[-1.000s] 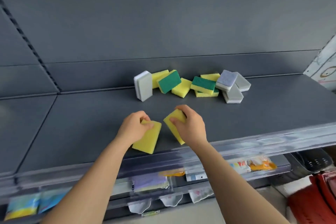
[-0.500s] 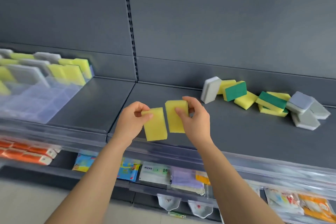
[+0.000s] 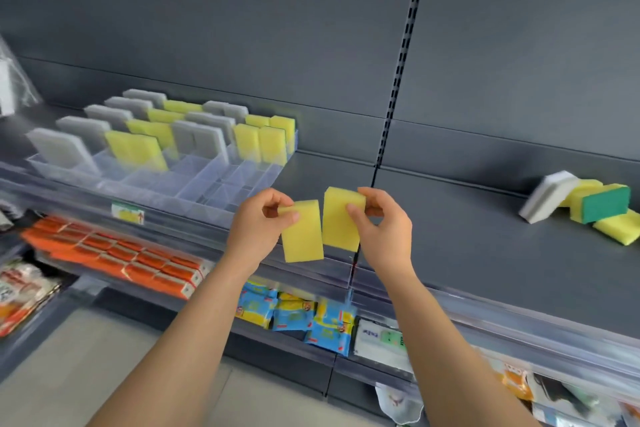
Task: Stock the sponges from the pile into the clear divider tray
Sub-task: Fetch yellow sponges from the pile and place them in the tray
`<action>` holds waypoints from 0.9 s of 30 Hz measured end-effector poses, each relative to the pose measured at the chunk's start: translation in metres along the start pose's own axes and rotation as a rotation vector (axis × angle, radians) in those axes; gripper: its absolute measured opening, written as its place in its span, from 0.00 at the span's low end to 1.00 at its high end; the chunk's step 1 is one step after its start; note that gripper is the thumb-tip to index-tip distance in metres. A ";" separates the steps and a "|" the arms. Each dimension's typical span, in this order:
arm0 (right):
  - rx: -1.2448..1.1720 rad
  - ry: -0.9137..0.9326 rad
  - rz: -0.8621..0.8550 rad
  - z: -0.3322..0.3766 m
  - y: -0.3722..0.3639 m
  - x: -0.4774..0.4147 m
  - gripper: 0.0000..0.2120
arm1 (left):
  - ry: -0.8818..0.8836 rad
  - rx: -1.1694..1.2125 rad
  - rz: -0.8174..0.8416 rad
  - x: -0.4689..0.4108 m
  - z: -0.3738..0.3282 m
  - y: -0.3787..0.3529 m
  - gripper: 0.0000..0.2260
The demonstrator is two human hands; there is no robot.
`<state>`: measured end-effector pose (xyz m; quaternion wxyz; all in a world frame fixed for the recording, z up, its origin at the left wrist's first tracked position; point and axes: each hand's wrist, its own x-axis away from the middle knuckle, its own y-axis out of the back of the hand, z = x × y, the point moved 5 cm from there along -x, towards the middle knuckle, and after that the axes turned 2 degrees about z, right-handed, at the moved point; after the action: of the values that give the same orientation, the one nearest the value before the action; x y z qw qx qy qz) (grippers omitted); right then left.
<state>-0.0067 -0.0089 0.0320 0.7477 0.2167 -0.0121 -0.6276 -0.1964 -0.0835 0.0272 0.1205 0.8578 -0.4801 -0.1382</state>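
Note:
My left hand (image 3: 258, 225) pinches the top of one yellow sponge (image 3: 303, 236), and my right hand (image 3: 382, 229) pinches a second yellow sponge (image 3: 341, 218). Both sponges hang upright side by side above the shelf's front edge. The clear divider tray (image 3: 221, 184) sits on the shelf to the left, with rows of grey and yellow sponges standing in its rear compartments and its front compartments bare. The sponge pile (image 3: 588, 206) lies at the far right of the shelf, partly cut off by the frame edge.
A slotted upright (image 3: 398, 80) divides the grey shelf back. A clear rail (image 3: 485, 315) runs along the shelf front. The lower shelf holds orange packs (image 3: 121, 253) and blue-yellow packets (image 3: 304, 315). Bare shelf surface (image 3: 467, 236) lies between tray and pile.
The view has swung left, bringing the divider tray into sight and pushing the pile to the right edge. Both hands have lifted their yellow sponges off the shelf and carried them leftward.

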 end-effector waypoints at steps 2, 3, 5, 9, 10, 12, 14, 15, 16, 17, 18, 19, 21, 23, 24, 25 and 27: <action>-0.005 0.004 0.009 0.010 -0.023 -0.002 0.10 | -0.015 -0.003 -0.014 -0.008 0.006 0.023 0.10; -0.010 0.003 0.016 0.015 -0.033 -0.004 0.10 | -0.017 -0.003 -0.024 -0.012 0.009 0.033 0.10; -0.011 0.007 0.028 0.024 -0.052 -0.010 0.10 | -0.017 -0.009 -0.045 -0.022 0.015 0.052 0.10; -0.017 0.019 0.041 0.038 -0.085 -0.030 0.10 | -0.015 -0.004 -0.083 -0.044 0.025 0.082 0.09; -0.024 0.019 0.044 0.041 -0.093 -0.036 0.10 | -0.014 -0.003 -0.090 -0.051 0.027 0.088 0.09; -0.033 0.029 0.047 0.045 -0.108 -0.051 0.10 | -0.014 0.002 -0.112 -0.067 0.031 0.098 0.09; -0.036 0.049 0.046 0.047 -0.123 -0.067 0.10 | -0.028 -0.007 -0.135 -0.083 0.033 0.107 0.10; -0.036 0.053 0.047 0.048 -0.129 -0.075 0.10 | -0.038 -0.017 -0.143 -0.092 0.034 0.110 0.10; -0.040 0.056 0.049 0.048 -0.136 -0.084 0.10 | -0.049 -0.028 -0.152 -0.101 0.034 0.113 0.10; -0.046 0.056 0.050 0.048 -0.142 -0.094 0.10 | -0.059 -0.040 -0.161 -0.110 0.034 0.116 0.10; -0.054 0.057 0.048 0.048 -0.148 -0.103 0.10 | -0.069 -0.051 -0.169 -0.119 0.034 0.119 0.10; -0.062 0.057 0.045 0.048 -0.154 -0.111 0.09 | -0.077 -0.060 -0.180 -0.128 0.034 0.122 0.09; -0.072 0.063 0.037 0.049 -0.166 -0.127 0.09 | -0.095 -0.075 -0.209 -0.145 0.034 0.129 0.08; -0.073 0.061 0.035 0.047 -0.176 -0.141 0.10 | -0.110 -0.095 -0.236 -0.158 0.033 0.134 0.07; -0.068 0.061 0.034 0.046 -0.181 -0.146 0.10 | -0.120 -0.105 -0.245 -0.164 0.033 0.135 0.07; -0.059 0.061 0.033 0.045 -0.185 -0.151 0.09 | -0.128 -0.116 -0.249 -0.170 0.033 0.137 0.07; -0.039 0.047 0.035 0.041 -0.191 -0.158 0.09 | -0.142 -0.140 -0.239 -0.181 0.035 0.137 0.07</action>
<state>-0.2304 0.1044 0.0445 0.7627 0.2165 0.0139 -0.6093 -0.4078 -0.0011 0.0634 0.1284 0.8864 -0.3710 -0.2452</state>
